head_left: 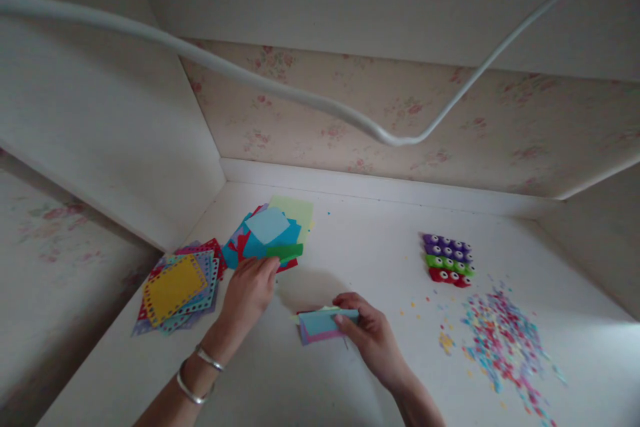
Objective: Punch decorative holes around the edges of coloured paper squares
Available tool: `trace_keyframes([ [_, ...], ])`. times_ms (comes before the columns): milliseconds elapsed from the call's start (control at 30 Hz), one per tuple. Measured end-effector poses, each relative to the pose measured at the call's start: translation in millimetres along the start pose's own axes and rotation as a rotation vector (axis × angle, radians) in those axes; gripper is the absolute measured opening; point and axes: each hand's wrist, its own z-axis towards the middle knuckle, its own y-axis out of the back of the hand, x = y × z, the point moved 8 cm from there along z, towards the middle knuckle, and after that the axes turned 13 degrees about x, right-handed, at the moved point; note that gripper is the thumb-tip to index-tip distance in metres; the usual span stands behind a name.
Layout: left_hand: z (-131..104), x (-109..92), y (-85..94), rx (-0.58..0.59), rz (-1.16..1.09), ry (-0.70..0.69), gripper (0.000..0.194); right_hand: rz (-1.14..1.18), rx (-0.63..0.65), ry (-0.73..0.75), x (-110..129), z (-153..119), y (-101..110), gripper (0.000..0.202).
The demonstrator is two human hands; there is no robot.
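My left hand (253,283), with two silver bangles at its wrist, is closed at the near edge of a pile of coloured paper. Its fingertips pinch a green paper piece (285,251) lying over blue sheets (287,236) and red scraps. A pale blue piece (267,225) tops that pile. Nearer the middle, my right hand (363,327) grips a small stack of paper strips (320,325), light blue over purple, with pale yellow and dark red edges showing behind. Its thumb presses on the front of the stack, and the fingers are behind it.
Punched-edge sheets, a yellow one (176,288) on top, lie at the left. Purple, green and red eyeball figures (449,259) stand at the right, beyond scattered confetti (505,337). A white cable (310,101) hangs across the upper view. A flowered wall (330,120) rises behind the table.
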Motion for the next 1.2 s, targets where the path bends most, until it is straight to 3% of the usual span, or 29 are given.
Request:
trace_keyframes([
  [67,-6.2,-19.4,8.1,0.079,-0.179,-0.073,0.028,-0.155,0.020,0.082,18.4,1.4,-0.8,0.023],
  [167,-14.3,-57.9,7.2,0.362,-0.450,-0.263,0.034,-0.286,0.065,0.105,33.5,5.4,-3.8,0.019],
  [267,-7.5,-67.9,6.1,0.407,-0.509,-0.321,0.039,-0.334,0.021,0.069,32.2,8.2,-0.4,0.020],
  [333,10.2,-52.3,5.5,0.280,-0.424,-0.274,0.039,-0.317,-0.076,0.029,23.8,6.2,6.8,0.021],
  [400,31.6,-21.9,7.6,0.084,-0.245,-0.131,0.034,-0.245,-0.177,-0.008,12.1,0.9,14.1,0.026],
  [500,57.6,20.2,6.5,-0.051,-0.127,0.020,0.034,-0.046,-0.226,-0.048,-5.7,-6.7,17.8,0.059],
  [600,70.7,45.5,5.4,-0.083,-0.038,0.098,0.045,0.083,-0.192,-0.090,-17.4,-10.2,17.8,0.074],
  [700,73.5,53.1,1.8,-0.051,0.019,0.122,0.045,0.039,-0.204,-0.109,-21.8,-12.5,23.7,0.057],
  [867,70.6,49.0,-0.1,0.000,0.060,0.112,0.038,-0.012,-0.113,-0.125,-27.6,-10.0,19.6,0.033],
  [967,62.3,38.1,3.4,0.021,0.049,0.108,0.041,-0.043,-0.074,-0.058,-17.3,-6.7,16.0,0.026],
  [1033,50.3,20.8,5.2,0.063,-0.034,0.072,0.043,-0.074,-0.060,0.020,-4.3,-4.5,14.9,0.021],
  [1133,23.5,-27.9,-3.3,0.312,-0.510,-0.145,0.041,-0.119,-0.034,0.100,11.1,-1.4,13.4,0.018],
  [1200,3.8,-61.6,-5.6,0.466,-0.670,-0.284,0.039,-0.139,0.004,0.095,12.3,1.0,10.9,0.017],
])
